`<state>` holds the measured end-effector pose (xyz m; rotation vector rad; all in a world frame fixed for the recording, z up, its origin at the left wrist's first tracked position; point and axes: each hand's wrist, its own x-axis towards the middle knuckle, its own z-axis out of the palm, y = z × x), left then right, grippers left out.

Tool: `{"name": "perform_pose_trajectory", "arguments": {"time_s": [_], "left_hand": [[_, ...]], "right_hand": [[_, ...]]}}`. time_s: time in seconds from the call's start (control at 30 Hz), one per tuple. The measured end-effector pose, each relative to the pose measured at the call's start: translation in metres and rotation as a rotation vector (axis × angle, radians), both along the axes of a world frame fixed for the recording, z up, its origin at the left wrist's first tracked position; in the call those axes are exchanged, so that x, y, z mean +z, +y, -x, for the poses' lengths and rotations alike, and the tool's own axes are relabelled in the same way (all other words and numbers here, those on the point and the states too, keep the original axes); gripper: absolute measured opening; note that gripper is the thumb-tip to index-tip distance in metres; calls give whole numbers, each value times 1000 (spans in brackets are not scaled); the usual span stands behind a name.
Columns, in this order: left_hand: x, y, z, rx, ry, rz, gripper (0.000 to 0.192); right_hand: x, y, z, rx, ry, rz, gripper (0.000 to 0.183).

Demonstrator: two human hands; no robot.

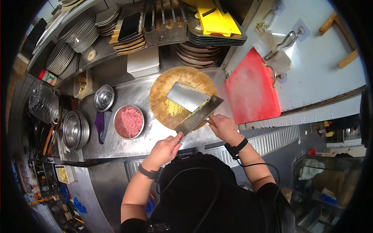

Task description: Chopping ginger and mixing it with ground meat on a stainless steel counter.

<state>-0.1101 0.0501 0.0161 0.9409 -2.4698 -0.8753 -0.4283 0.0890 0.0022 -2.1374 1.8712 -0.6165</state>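
A Chinese cleaver is held slantwise over the near right part of a round wooden chopping block, with minced yellow bits along its upper edge. My right hand grips its handle, while my left hand pinches the blade's near left corner. Behind it a second broad steel blade lies on the block; its handle is not visible. A small heap of minced pale yellow food, perhaps garlic or ginger, lies beside that blade. Left of the block stands a steel bowl of minced pink meat.
Left on the steel counter are a metal bowl, a purple and grey cloth and stacked steel bowls. A white lidded container stands behind the block. A red cutting board hangs at the right. Shelves above hold plates.
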Motion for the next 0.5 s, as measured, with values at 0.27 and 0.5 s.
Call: {"name": "perform_pose_trajectory", "arguments": {"time_s": [0.27,0.5], "left_hand": [[-18,-4,-1,104,-44,-18,45],[-42,-31,-18,302,-76,32,45]], "right_hand": [[1,13,7,31,51,4,33],[10,56,27,-77,-1,19,39]]}}
